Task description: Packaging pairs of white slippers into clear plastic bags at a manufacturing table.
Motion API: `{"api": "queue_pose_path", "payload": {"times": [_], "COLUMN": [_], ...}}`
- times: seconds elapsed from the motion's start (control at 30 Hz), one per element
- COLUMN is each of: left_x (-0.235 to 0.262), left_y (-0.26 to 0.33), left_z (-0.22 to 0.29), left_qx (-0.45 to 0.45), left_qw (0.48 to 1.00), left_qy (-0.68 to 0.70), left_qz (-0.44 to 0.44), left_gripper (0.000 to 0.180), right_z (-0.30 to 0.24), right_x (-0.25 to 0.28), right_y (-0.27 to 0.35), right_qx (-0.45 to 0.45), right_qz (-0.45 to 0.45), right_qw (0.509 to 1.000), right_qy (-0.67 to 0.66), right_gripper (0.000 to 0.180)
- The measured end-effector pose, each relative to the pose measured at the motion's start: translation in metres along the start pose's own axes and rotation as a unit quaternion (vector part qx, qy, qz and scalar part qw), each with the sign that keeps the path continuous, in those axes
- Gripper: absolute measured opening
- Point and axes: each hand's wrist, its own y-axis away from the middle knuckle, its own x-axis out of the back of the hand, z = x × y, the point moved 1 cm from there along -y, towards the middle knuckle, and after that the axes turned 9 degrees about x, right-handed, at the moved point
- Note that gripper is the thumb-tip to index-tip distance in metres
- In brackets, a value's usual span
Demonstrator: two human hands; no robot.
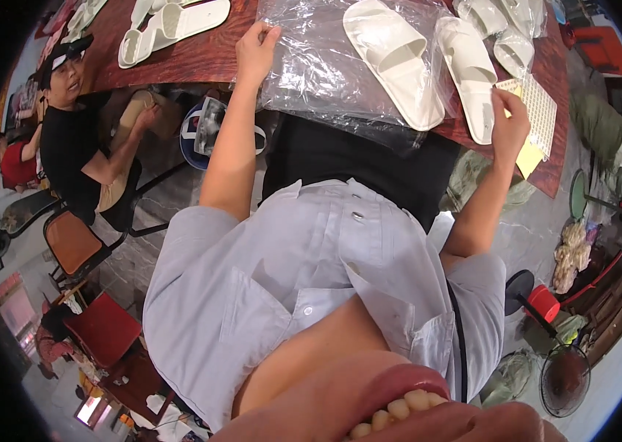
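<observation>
My left hand rests on the near left edge of a pile of clear plastic bags, pinching the film. A white slipper lies on the bags, and a second white slipper lies right of it. My right hand sits at the heel of that second slipper and touches a white sheet of small stickers with a yellow backing. All of this lies on a reddish-brown wooden table.
More white slippers lie at the table's far left and far right. A seated person in a black top is to my left, beside orange chairs. A floor fan and a red tub stand at the lower right.
</observation>
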Motion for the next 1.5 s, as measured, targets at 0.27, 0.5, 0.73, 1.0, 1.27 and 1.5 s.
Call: {"api": "queue_pose_path", "payload": {"times": [0.27, 0.5, 0.73, 1.0, 1.27, 1.5], "left_x": [0.002, -0.006, -0.003, -0.004, 0.007, -0.006], "left_y": [0.003, 0.003, 0.005, 0.0, 0.006, 0.0], "left_z": [0.003, -0.005, -0.007, -0.004, 0.004, -0.01], "left_qx": [-0.038, -0.075, -0.092, -0.121, -0.041, -0.13], "left_qw": [0.997, 0.997, 0.994, 0.992, 0.998, 0.991], "left_qy": [0.063, -0.016, -0.054, 0.015, 0.055, 0.04], "left_qz": [0.038, 0.002, -0.006, 0.015, -0.013, -0.009], "left_gripper": [0.036, 0.04, 0.037, 0.037, 0.04, 0.04], "right_z": [-0.024, -0.003, -0.029, -0.023, -0.039, -0.007], "right_x": [-0.066, -0.125, -0.15, -0.094, 0.003, 0.032], "right_y": [-0.023, -0.062, -0.063, -0.018, -0.001, -0.077], "right_qx": [0.174, 0.204, 0.112, 0.039, 0.071, 0.055], "right_qz": [-0.304, -0.31, -0.275, 0.004, 0.073, 0.187], "right_qw": [0.935, 0.928, 0.943, 0.996, 0.985, 0.958], "right_qy": [0.05, 0.018, 0.152, -0.084, 0.138, 0.208], "right_gripper": [0.035, 0.04, 0.035, 0.012, 0.019, 0.03]}}
